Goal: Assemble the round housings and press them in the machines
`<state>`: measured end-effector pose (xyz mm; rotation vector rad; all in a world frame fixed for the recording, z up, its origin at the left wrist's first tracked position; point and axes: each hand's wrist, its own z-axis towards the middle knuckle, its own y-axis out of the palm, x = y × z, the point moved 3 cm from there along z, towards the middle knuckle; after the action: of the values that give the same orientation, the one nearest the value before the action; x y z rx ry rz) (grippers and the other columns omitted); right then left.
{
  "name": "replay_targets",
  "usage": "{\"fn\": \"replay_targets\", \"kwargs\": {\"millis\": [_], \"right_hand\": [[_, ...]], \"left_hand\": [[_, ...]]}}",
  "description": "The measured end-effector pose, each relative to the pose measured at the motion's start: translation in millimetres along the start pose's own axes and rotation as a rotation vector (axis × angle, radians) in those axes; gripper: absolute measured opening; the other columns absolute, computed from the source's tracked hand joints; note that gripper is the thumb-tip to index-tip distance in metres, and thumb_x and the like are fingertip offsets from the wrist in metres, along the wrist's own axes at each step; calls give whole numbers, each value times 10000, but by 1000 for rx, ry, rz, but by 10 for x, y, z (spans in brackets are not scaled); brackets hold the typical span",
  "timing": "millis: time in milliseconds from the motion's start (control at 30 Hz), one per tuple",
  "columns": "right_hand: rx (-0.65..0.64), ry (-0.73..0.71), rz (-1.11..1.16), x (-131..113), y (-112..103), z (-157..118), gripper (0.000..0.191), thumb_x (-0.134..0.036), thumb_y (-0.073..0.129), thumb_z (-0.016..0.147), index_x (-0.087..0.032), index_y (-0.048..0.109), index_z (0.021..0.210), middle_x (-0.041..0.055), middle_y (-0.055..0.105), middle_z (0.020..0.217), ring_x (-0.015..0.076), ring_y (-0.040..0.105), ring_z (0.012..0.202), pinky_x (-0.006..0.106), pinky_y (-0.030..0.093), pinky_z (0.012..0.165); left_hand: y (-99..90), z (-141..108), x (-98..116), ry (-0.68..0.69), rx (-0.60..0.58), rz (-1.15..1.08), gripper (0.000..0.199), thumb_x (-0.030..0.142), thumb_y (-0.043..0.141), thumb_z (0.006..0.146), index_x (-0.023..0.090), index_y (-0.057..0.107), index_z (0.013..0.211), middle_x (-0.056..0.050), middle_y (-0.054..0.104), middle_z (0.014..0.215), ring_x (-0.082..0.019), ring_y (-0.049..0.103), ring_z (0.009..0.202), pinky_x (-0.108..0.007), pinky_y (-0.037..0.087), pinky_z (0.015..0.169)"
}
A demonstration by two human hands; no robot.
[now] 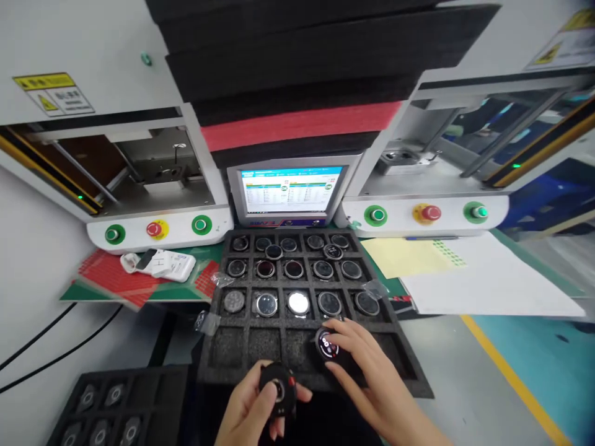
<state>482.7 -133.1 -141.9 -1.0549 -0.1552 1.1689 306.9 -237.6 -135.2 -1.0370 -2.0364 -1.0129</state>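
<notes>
My left hand (253,406) is closed round a round black watch body (284,390), its ringed underside up and the thumb on it, in front of the foam tray (309,387). At the tray's front row, the fingers of my right hand (367,378) are on a watch with a lit face (327,343), thumb at its lower edge and fingertips over its top right. Behind them, several round watch faces sit in the tray's compartments, one glowing white (298,303). Two more watches (274,251) lie across the dividers near the back.
A monitor (288,189) stands behind the tray, between two machines with green and red buttons. White paper (493,279) and a yellow sheet lie right. A white device (171,265) lies left. Another tray (160,378) holding watches is at lower left.
</notes>
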Motion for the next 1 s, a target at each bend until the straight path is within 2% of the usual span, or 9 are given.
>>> {"fn": "replay_targets", "kwargs": {"millis": [133,233,300,400,533,633,700,833,1000], "right_hand": [[4,-21,-34,-44,197,11,206,-181,424,994,-184,551,1157,128,677,1156,282,658,1067,485,561,918],[2,-8,-47,-4,300,0,203,-199,417,1009,-170,555,1154,146,676,1141,303,655,1038,509,563,878],[0,10,-49,12,339,-15,205,-223,413,1019,-159,557,1150,160,668,1141,317,644,1043,512,567,854],[11,48,-37,-33,315,-21,217,-263,434,1025,-146,551,1164,178,646,1169,319,631,1070,503,566,858],[139,178,156,-246,99,8,153,-194,541,983,-173,587,1127,129,650,1169,229,650,1069,361,555,937],[127,217,387,-453,-26,55,151,-154,547,973,-192,626,1096,73,698,1084,166,683,1010,243,566,920],[113,189,477,-552,-62,85,163,-131,561,962,-194,650,1083,53,723,1026,157,701,966,220,583,896],[138,171,537,-596,-74,92,163,-72,615,919,-192,682,1008,20,746,950,136,722,900,195,582,913],[134,223,524,-573,-86,72,110,-114,649,922,-214,685,950,-18,758,927,120,731,905,191,550,978]], "left_hand": [[38,-38,-63,108,79,-31,537,627,765,724,109,726,862,-108,742,832,-80,499,523,-206,380,506],[24,-78,-62,191,126,-12,487,592,744,773,121,732,897,-48,691,690,-111,566,574,-221,459,582],[27,-87,-47,223,164,-14,442,562,746,789,134,729,898,-22,666,638,-125,606,605,-223,495,622],[61,-78,-31,248,192,-63,362,505,783,775,161,728,874,-15,696,712,-123,645,636,-209,529,635],[102,-87,-54,278,206,-26,298,472,784,785,193,740,881,-5,730,782,-121,669,693,-191,556,692],[89,-119,-65,357,223,167,194,412,733,850,230,752,916,11,754,829,-113,685,758,-154,534,736],[79,-136,-47,461,188,314,94,308,695,888,264,747,953,32,763,856,-97,688,782,-126,512,746],[71,-152,35,674,60,520,234,143,614,907,299,696,1061,53,761,920,-85,702,821,-117,512,788],[76,-168,192,864,-74,754,193,130,569,943,202,655,1100,-22,763,955,-97,707,834,-122,524,792]]}}
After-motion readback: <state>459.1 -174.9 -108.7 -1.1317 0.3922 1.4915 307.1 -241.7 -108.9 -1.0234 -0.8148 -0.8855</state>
